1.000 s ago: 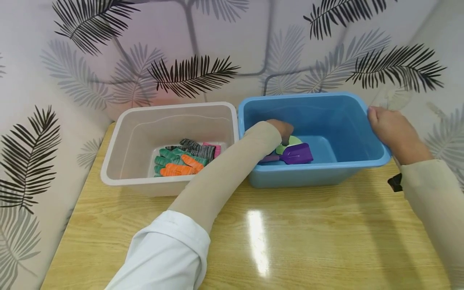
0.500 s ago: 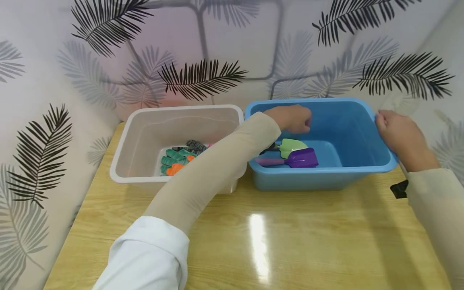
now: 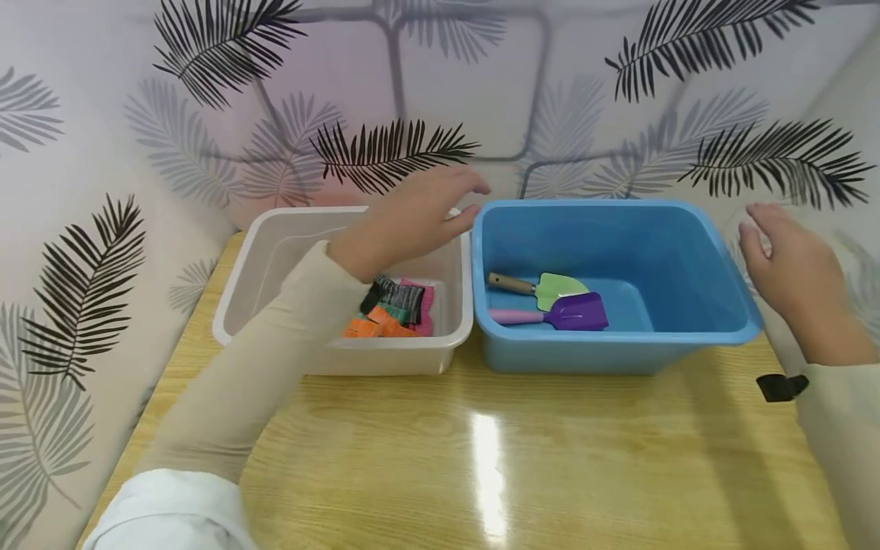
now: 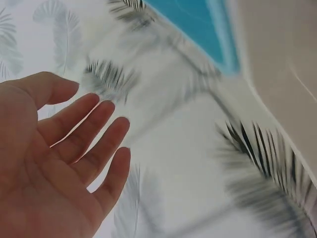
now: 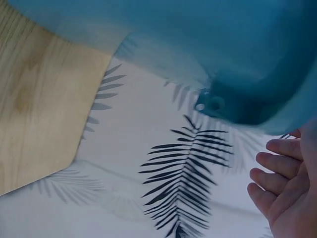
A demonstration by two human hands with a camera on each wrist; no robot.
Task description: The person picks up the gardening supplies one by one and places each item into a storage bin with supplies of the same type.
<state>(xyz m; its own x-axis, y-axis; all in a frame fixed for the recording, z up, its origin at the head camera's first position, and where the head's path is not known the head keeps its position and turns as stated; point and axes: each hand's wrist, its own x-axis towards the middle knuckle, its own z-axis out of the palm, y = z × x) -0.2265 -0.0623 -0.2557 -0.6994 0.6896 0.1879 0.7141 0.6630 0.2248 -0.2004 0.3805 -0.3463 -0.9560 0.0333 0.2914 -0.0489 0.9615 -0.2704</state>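
Note:
My left hand (image 3: pixel 419 218) hovers over the white bin (image 3: pixel 390 353), palm and loosely spread fingers bare in the left wrist view. Beside the right end of the blue bin (image 3: pixel 571 353), my right hand (image 3: pixel 797 263) is off the rim, fingers relaxed and holding nothing. Inside the blue bin lie a green hand trowel (image 3: pixel 558 287) with a wooden handle and a purple hand shovel (image 3: pixel 579 312) with a pink handle, partly overlapping. Orange, green, grey and pink gloves (image 3: pixel 388 325) lie in the white bin, partly hidden by my left arm.
Both bins stand side by side on a wooden table (image 3: pixel 385 458), against a wall covering (image 3: pixel 330 84) printed with leaves. A black strap (image 3: pixel 782 387) hangs at my right wrist.
My left hand has risen out of the blue bin and moved left over the white bin. My right hand has let go of the blue bin's rim and moved slightly right.

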